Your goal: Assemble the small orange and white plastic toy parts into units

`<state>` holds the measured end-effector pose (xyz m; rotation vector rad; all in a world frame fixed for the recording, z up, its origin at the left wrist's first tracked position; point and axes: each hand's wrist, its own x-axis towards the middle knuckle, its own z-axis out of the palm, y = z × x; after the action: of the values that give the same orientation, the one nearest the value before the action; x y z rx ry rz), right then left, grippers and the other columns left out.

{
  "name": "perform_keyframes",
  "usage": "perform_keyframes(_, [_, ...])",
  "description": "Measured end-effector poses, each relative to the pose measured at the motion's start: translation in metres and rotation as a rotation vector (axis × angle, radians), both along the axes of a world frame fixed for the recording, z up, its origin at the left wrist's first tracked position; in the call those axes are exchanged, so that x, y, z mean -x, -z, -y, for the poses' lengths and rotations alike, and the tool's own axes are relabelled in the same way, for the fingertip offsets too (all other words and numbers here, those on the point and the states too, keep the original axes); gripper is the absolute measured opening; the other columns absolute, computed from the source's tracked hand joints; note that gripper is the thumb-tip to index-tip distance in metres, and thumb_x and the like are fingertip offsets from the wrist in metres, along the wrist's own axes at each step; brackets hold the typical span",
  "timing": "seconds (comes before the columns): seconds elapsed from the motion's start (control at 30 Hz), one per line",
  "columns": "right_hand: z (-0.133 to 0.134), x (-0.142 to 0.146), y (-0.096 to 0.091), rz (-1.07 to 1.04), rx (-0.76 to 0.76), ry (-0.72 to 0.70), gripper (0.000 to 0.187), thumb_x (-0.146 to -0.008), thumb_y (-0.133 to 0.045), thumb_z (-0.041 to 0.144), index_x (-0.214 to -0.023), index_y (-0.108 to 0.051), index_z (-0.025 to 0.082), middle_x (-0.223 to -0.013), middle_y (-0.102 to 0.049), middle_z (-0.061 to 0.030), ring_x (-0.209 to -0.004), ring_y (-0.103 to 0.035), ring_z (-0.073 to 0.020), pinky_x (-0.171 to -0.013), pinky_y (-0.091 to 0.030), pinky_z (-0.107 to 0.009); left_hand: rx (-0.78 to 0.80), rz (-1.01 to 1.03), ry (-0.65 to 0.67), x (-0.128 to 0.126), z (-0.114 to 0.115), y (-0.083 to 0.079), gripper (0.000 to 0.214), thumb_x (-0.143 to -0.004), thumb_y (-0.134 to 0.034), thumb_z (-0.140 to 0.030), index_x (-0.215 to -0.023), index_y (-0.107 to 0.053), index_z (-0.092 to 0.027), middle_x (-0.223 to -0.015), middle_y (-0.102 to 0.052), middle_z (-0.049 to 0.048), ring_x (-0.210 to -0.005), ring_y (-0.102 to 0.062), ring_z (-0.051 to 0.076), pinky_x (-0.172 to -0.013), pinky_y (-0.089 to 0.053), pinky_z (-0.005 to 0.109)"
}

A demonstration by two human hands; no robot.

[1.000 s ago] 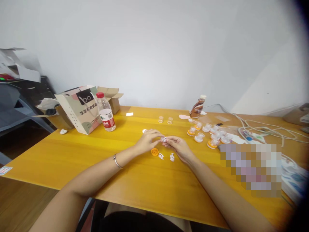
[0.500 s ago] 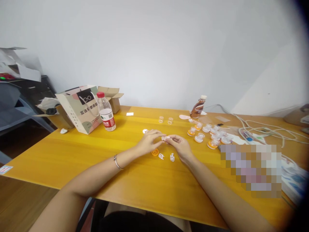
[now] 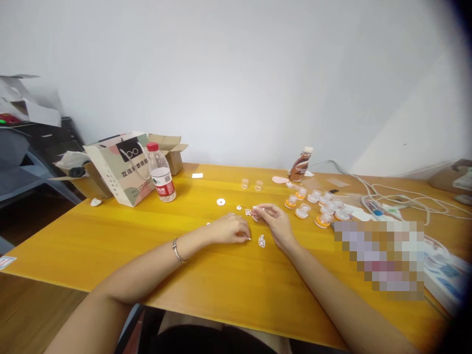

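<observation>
My right hand [image 3: 276, 223] is closed, pinching a small white openwork plastic piece [image 3: 248, 212] between thumb and fingertips. My left hand [image 3: 230, 229] rests low over the table, its fingers bent and closed on another white plastic piece [image 3: 250, 239], of which only an edge shows. Between the hands, nearer to me, lies a separate white openwork piece [image 3: 261, 241]. Beyond my left hand are a white ring-shaped disc [image 3: 221, 202] and a tiny white part [image 3: 239, 207]. The orange round part seen earlier is hidden behind the left hand.
Two clear cups [image 3: 245, 184] stand farther back. Several clear-topped round pieces with orange or white bases [image 3: 302, 211] cluster at right, near a brown drink bottle [image 3: 300, 164] and cables [image 3: 398, 194]. A water bottle [image 3: 162, 177] and paper bag [image 3: 127, 172] stand at left.
My left hand has left the piece held by the right hand and come down toward me, over the white piece on the table. The right hand keeps its hold.
</observation>
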<state>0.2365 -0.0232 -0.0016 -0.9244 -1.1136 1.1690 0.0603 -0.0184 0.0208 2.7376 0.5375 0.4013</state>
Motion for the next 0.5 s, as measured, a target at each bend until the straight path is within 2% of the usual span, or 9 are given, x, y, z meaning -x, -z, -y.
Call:
perform_keyframes(0.1, [-0.002,-0.001,0.004,0.032,0.004,0.009,0.018,-0.062,-0.066,0.031,-0.072,-0.06,0.019,-0.069,-0.066,-0.0001,-0.066,-0.061,-0.0109,-0.066,-0.047,-0.024,0.076,0.128,-0.077,0.001,-0.003,0.001,0.011,-0.075,-0.051,-0.02,-0.081,-0.059,-0.016,-0.085,-0.061,0.0027,-0.079,-0.055,0.012,-0.074,-0.039,0.022])
perform_keyframes(0.27, [-0.007,-0.001,0.008,0.061,0.02,0.027,0.02,-0.058,-0.068,0.028,-0.074,-0.059,0.019,-0.072,-0.065,0.0008,-0.066,-0.059,-0.0095,-0.065,-0.047,-0.023,0.303,0.363,-0.314,0.004,-0.016,0.007,0.016,-0.073,-0.051,-0.018,-0.087,-0.055,-0.013,-0.074,-0.059,0.0014,-0.065,-0.054,0.009,-0.061,-0.042,0.018])
perform_keyframes(0.33, [-0.007,-0.001,0.009,0.074,0.017,0.009,0.023,-0.058,-0.068,0.028,-0.077,-0.059,0.02,-0.073,-0.065,0.0004,-0.066,-0.059,-0.0103,-0.066,-0.047,-0.025,0.364,0.448,-0.333,0.004,-0.021,0.009,0.022,-0.072,-0.054,-0.019,-0.093,-0.054,-0.013,-0.074,-0.059,0.0015,-0.064,-0.054,0.008,-0.061,-0.043,0.018])
perform_keyframes(0.43, [-0.005,0.001,0.009,0.115,0.008,-0.04,0.027,-0.058,-0.068,0.027,-0.083,-0.06,0.02,-0.079,-0.066,-0.0014,-0.072,-0.06,-0.0124,-0.071,-0.047,-0.028,0.452,0.52,-0.286,0.002,-0.026,0.011,0.027,-0.073,-0.053,-0.02,-0.099,-0.055,-0.012,-0.082,-0.061,0.0047,-0.069,-0.056,0.01,-0.065,-0.044,0.02])
perform_keyframes(0.5, [-0.004,0.002,0.009,0.136,0.005,-0.058,0.027,-0.058,-0.068,0.026,-0.083,-0.062,0.02,-0.084,-0.067,-0.0025,-0.077,-0.06,-0.0138,-0.075,-0.046,-0.029,0.444,0.533,-0.28,0.001,-0.027,0.012,0.026,-0.075,-0.052,-0.021,-0.099,-0.058,-0.012,-0.087,-0.062,0.0064,-0.073,-0.056,0.012,-0.068,-0.044,0.022])
